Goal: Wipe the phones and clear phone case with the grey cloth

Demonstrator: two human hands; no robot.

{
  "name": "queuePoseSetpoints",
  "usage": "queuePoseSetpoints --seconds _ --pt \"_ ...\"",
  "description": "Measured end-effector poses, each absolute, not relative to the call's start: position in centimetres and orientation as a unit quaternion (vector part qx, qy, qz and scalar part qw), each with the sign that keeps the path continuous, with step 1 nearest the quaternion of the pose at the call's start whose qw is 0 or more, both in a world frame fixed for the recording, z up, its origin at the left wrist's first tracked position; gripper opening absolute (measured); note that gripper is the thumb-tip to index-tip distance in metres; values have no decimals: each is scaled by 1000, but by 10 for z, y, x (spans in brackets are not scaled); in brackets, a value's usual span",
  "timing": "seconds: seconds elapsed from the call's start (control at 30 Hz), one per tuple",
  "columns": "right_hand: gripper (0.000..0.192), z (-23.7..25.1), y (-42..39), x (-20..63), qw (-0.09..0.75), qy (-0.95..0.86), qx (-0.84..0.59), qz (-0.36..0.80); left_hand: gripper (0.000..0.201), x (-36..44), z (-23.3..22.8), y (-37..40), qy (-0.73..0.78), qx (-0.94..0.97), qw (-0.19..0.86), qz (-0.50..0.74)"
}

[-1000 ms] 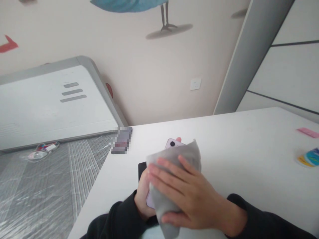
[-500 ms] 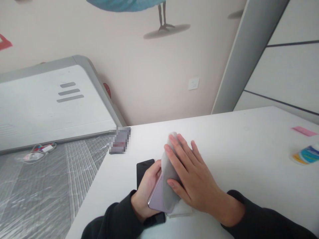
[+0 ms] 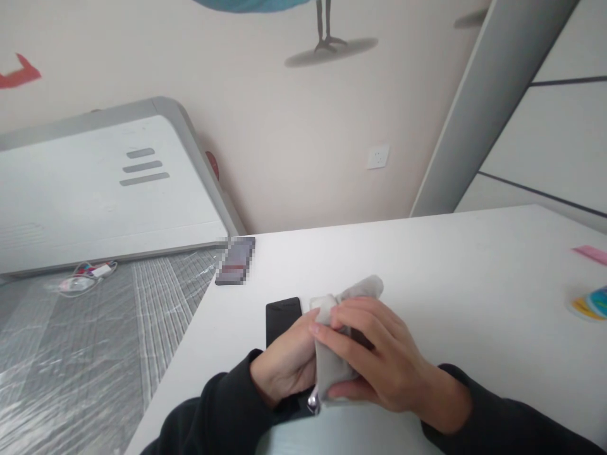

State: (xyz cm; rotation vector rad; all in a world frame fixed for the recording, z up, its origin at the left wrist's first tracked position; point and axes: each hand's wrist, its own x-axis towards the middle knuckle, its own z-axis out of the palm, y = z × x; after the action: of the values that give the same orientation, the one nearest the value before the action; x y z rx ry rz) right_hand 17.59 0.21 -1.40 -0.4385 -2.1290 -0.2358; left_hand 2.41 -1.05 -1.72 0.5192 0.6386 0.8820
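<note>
- Phone (image 3: 312,400): almost wholly wrapped in grey cloth (image 3: 334,354), just above the white table (image 3: 474,284), only a corner showing.
- My left hand (image 3: 284,366) cupped it underneath as support.
- My right hand (image 3: 374,357) clamped cloth round it, fingers curled for rubbing pressure.
- Black phone (image 3: 283,318) lay flat just beyond.

The white table (image 3: 455,265) carries a black phone (image 3: 283,318), a pixelated card (image 3: 236,261); far right, pink slip (image 3: 591,254), colourful cards (image 3: 590,303).

No readable text anywhere.
</note>
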Motion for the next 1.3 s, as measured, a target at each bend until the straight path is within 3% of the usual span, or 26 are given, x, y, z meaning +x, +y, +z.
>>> queuePoseSetpoints --seconds 0.17,0.3,0.5,0.67,0.87,1.07,1.3 --pt "57 -11 17 184 496 -847 -175 -72 6 12 4 5 282 220 829 430" --pt "45 -19 23 185 490 -843 -214 -63 21 7 15 5 254 197 841 435" --pt "46 -24 7 170 358 -889 -284 -33 60 9 13 5 233 182 854 429" --pt "56 -25 4 166 263 -923 -278 -24 66 8 3 5 270 173 845 427" --pt "59 -31 16 171 293 -854 -430 -28 65 21 4 1 215 213 855 422" --pt "58 -35 0 157 270 -889 -368 -24 72 28 -2 1 284 155 832 451" --pt "61 -42 15 165 305 -824 -478 -15 64 32 0 -2 225 197 852 431"
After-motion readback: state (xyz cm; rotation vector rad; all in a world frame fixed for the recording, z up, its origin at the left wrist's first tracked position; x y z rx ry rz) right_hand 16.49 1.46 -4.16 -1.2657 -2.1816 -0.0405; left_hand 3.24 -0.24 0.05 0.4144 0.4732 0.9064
